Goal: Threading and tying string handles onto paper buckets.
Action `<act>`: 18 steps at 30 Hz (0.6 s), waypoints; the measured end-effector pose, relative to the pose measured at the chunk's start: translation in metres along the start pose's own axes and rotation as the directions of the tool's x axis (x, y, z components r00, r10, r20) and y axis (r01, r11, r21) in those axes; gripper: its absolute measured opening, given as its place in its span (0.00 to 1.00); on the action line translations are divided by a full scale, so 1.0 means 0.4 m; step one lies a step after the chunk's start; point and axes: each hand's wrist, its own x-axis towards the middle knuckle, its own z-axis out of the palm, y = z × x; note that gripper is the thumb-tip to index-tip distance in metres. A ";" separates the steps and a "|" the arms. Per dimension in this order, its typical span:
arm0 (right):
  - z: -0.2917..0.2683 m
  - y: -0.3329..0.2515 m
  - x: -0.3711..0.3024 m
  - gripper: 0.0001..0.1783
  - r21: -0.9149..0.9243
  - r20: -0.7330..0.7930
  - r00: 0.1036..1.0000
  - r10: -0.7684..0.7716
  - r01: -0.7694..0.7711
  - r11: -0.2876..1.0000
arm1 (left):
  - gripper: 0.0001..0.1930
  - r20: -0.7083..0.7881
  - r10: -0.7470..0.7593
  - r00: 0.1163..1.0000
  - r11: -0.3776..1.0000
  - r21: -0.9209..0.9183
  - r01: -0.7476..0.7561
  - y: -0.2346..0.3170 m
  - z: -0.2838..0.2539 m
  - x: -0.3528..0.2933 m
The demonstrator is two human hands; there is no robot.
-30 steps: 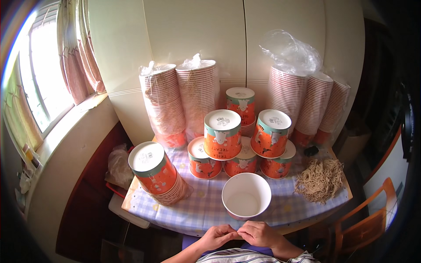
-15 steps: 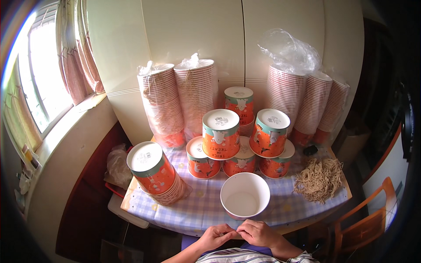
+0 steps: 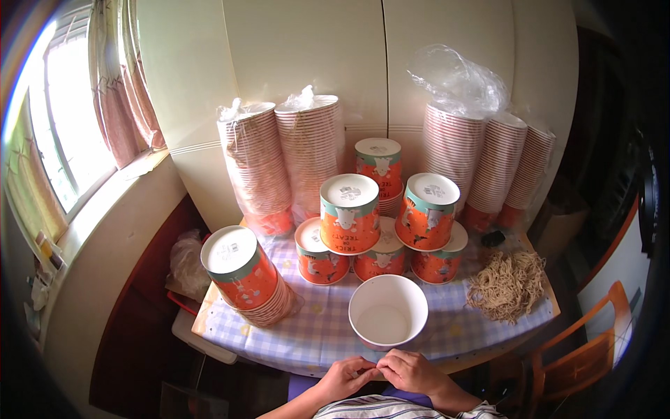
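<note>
Hands together at near desk edge: left hand [image 3: 347, 378] and right hand [image 3: 412, 370] with fingertips touching, pinching something too small to tell. White cup [image 3: 388, 311] upright, open, just beyond hands on checked desk [image 3: 314, 335]. Advice: keep pinch directly near cup rim; noodle-like heap [image 3: 508, 283] lies right.

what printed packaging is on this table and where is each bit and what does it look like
Printed cups: upside down, stacked mid-table; orange, teal band, white cartoon figures, white bases.
Nested printed stack: tilted at left edge; same orange and teal.
Bagged cup stacks: back left by the wall; ribbed, clear plastic.
Bagged cup stacks: back right, same.
White cup: upright, plain, before the hands.
</note>
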 end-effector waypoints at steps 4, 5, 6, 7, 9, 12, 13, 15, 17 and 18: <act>0.003 0.003 -0.001 0.09 0.001 0.007 1.000 0.001 -0.001 1.000 | 0.08 0.014 -0.018 1.000 0.999 0.038 0.017 -0.005 -0.005 -0.004; 0.004 0.002 -0.001 0.09 0.003 0.008 1.000 0.001 -0.001 1.000 | 0.08 0.011 0.004 1.000 0.999 0.037 -0.005 -0.006 -0.006 -0.005; 0.004 0.002 0.000 0.09 0.001 0.003 1.000 -0.002 0.002 1.000 | 0.08 0.009 0.004 1.000 0.999 0.038 -0.004 -0.007 -0.006 -0.005; 0.004 0.002 0.001 0.09 -0.001 -0.002 1.000 -0.004 0.004 1.000 | 0.07 0.006 0.005 1.000 1.000 0.030 -0.005 -0.008 -0.006 -0.005; 0.002 0.002 0.002 0.09 0.002 0.005 1.000 -0.003 0.003 1.000 | 0.07 0.001 0.006 1.000 1.000 0.023 -0.006 -0.009 -0.007 -0.005; -0.002 0.003 0.002 0.09 -0.022 0.026 1.000 -0.004 0.004 1.000 | 0.06 0.007 -0.015 1.000 1.000 0.022 0.015 -0.006 -0.009 -0.003; -0.003 0.003 0.002 0.09 -0.047 0.040 0.999 -0.005 0.006 0.999 | 0.06 0.010 -0.013 1.000 0.999 0.032 0.012 -0.004 -0.010 -0.002; -0.002 0.004 0.001 0.08 -0.043 0.036 0.999 -0.008 0.010 0.999 | 0.06 0.011 -0.010 1.000 0.999 0.041 0.009 -0.003 -0.009 -0.002; -0.001 0.005 0.000 0.08 -0.041 0.032 0.999 -0.012 0.014 0.999 | 0.06 0.002 0.019 1.000 0.998 0.054 -0.019 -0.002 -0.007 0.000; 0.000 0.006 -0.001 0.08 -0.041 0.029 0.999 -0.014 0.015 0.999 | 0.06 0.001 0.019 1.000 0.998 0.054 -0.019 -0.005 -0.007 -0.001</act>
